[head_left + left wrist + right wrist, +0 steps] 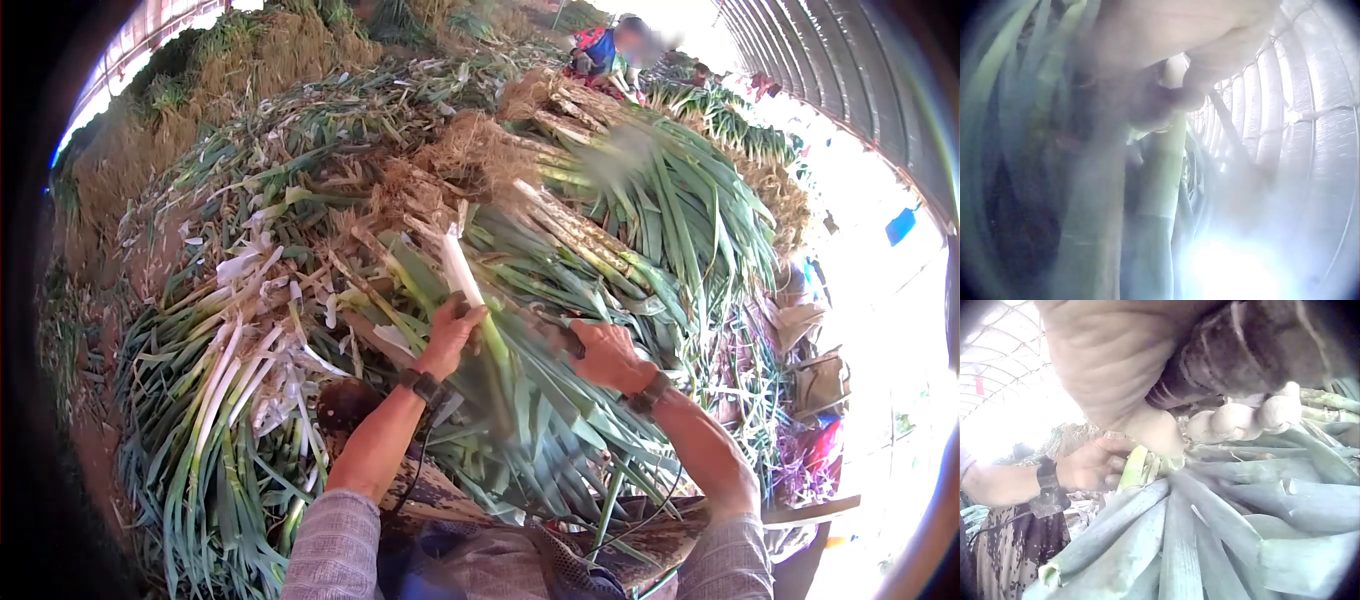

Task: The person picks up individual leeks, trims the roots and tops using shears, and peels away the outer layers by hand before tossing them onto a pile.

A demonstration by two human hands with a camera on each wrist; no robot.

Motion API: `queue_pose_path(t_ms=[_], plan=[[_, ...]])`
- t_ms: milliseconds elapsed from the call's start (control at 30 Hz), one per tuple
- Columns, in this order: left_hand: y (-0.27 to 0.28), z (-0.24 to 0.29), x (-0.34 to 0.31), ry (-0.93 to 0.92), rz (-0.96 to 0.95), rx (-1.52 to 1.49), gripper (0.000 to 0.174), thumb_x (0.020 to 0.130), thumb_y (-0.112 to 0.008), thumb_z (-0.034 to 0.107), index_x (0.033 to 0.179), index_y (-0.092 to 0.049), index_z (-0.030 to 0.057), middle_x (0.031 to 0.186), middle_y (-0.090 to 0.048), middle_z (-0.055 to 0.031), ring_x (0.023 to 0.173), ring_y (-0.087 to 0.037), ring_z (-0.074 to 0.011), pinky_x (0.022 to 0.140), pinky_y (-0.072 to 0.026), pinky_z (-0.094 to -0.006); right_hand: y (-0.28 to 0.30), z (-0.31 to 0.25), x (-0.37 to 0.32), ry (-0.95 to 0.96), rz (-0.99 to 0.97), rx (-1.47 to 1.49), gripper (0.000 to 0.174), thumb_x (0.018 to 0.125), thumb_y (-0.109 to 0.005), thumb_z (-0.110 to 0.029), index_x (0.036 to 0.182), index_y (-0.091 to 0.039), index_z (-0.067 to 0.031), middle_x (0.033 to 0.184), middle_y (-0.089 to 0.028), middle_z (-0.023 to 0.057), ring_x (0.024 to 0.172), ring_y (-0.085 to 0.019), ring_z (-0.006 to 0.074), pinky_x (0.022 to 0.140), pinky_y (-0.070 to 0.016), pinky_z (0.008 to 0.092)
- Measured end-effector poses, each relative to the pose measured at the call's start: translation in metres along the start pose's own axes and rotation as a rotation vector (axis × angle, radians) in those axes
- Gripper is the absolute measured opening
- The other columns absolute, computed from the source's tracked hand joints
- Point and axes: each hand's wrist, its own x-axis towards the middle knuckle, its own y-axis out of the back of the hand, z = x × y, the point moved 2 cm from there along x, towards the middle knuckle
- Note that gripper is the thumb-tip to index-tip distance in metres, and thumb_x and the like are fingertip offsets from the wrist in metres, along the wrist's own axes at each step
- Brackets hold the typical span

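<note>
My left hand (449, 338) grips a leek (461, 272) by its shaft. The white root end points up and away, and the green leaves spread down toward my lap. In the left wrist view the pale stalk (1163, 169) runs down past the curled fingers, blurred. To the right of the leaves, my right hand (610, 357) holds a tool by its dark ribbed handle (1229, 353), fingers wrapped round it; its working end is hidden or blurred. Broad leek leaves (1179, 550) fan out just below this hand in the right wrist view.
Untrimmed leeks with brown roots (465, 155) are heaped ahead. Cleaned leeks with white shafts (225, 375) lie at the left. Leaf scraps (330, 110) cover the ground behind. Another person (605, 55) is at the far end, beneath the curved greenhouse wall (850, 80).
</note>
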Motion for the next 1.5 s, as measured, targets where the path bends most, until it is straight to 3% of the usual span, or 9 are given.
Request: queue_pose_path(t_ms=[400,567,633,833,1100,1267,1367,1433,1500], plan=[[-0.001,0.006,-0.005,-0.051,0.015,0.019,0.022,0.087,-0.072,0.013,0.099,-0.058,0.0022,0.073,-0.062,-0.0044,0.053,-0.058,-0.0101,0.038,-0.0451,-0.0271,0.015,-0.029,0.048,-0.016,-0.069,-0.085,0.031,0.081,-0.061,-0.028,0.105,-0.063,-0.0086,0.087,-0.066,0.0225,0.086,-0.061,0.0436,0.077,-0.0464,0.0529],[0.003,0.01,-0.008,0.038,0.007,0.051,0.023,0.087,-0.073,0.016,0.098,-0.057,0.003,0.073,-0.061,-0.0044,0.051,-0.059,-0.0126,0.035,-0.0468,-0.0294,0.019,-0.04,0.055,0.017,-0.058,-0.142,0.03,0.079,-0.061,-0.026,0.103,-0.063,-0.008,0.085,-0.065,0.0233,0.084,-0.06,0.044,0.075,-0.0461,0.0532],[0.005,0.01,-0.008,0.029,0.026,0.054,0.023,0.087,-0.074,0.016,0.098,-0.057,0.0031,0.072,-0.062,-0.0044,0.051,-0.059,-0.0127,0.035,-0.0465,-0.0294,0.022,-0.041,0.062,-0.012,-0.163,-0.21,0.028,0.077,-0.06,-0.023,0.1,-0.063,-0.0068,0.085,-0.065,0.0234,0.085,-0.061,0.044,0.074,-0.0456,0.0541],[0.006,0.014,-0.01,0.048,0.031,0.077,0.025,0.086,-0.075,0.018,0.099,-0.06,0.003,0.073,-0.063,-0.0034,0.052,-0.06,-0.0122,0.036,-0.0453,-0.0287,0.02,-0.041,0.067,0.044,-0.113,-0.165,0.024,0.073,-0.06,-0.019,0.092,-0.063,-0.0048,0.082,-0.065,0.0217,0.083,-0.061,0.0433,0.074,-0.0454,0.0544],[0.022,0.018,-0.008,0.059,0.021,0.109,0.019,0.086,-0.072,0.017,0.095,-0.063,0.0036,0.072,-0.062,-0.0019,0.05,-0.053,-0.0099,0.04,-0.0412,-0.0264,0.032,-0.045,0.043,0.037,-0.079,-0.077,0.026,0.075,-0.061,-0.02,0.095,-0.064,-0.0053,0.079,-0.065,0.021,0.077,-0.061,0.0429,0.07,-0.0459,0.0535],[0.018,0.036,-0.013,0.082,-0.127,-0.019,0.017,0.086,-0.07,0.016,0.096,-0.063,0.0033,0.072,-0.061,-0.0022,0.051,-0.053,-0.0103,0.042,-0.0417,-0.0264,0.029,-0.035,0.038,0.006,0.042,-0.057,0.026,0.078,-0.063,-0.024,0.097,-0.064,-0.0058,0.078,-0.065,0.0213,0.078,-0.061,0.0427,0.072,-0.047,0.0523],[0.01,0.045,-0.022,0.06,-0.199,-0.025,0.016,0.085,-0.069,0.013,0.097,-0.063,0.0026,0.073,-0.062,-0.0028,0.052,-0.055,-0.0113,0.043,-0.0447,-0.0274,0.035,-0.047,0.041,0.082,0.056,-0.08,0.028,0.078,-0.063,-0.025,0.099,-0.063,-0.0064,0.08,-0.065,0.0222,0.079,-0.062,0.043,0.073,-0.0478,0.0519],[0.012,0.047,-0.023,0.048,-0.22,-0.035,0.015,0.086,-0.067,0.009,0.098,-0.064,0.0017,0.075,-0.063,-0.0035,0.053,-0.058,-0.0124,0.044,-0.0479,-0.0283,0.043,-0.054,0.045,-0.009,-0.027,-0.052,0.028,0.079,-0.063,-0.024,0.102,-0.062,-0.0071,0.082,-0.065,0.023,0.081,-0.062,0.0437,0.074,-0.0474,0.0527],[0.017,0.043,-0.021,0.073,-0.227,0.001,0.017,0.086,-0.067,0.01,0.1,-0.065,-0.0006,0.083,-0.068,-0.0067,0.058,-0.061,-0.0129,0.047,-0.0495,-0.028,0.04,-0.053,0.047,0.01,0.038,-0.038,0.028,0.078,-0.062,-0.022,0.102,-0.062,-0.0071,0.082,-0.065,0.023,0.081,-0.062,0.0439,0.073,-0.0472,0.0532]])
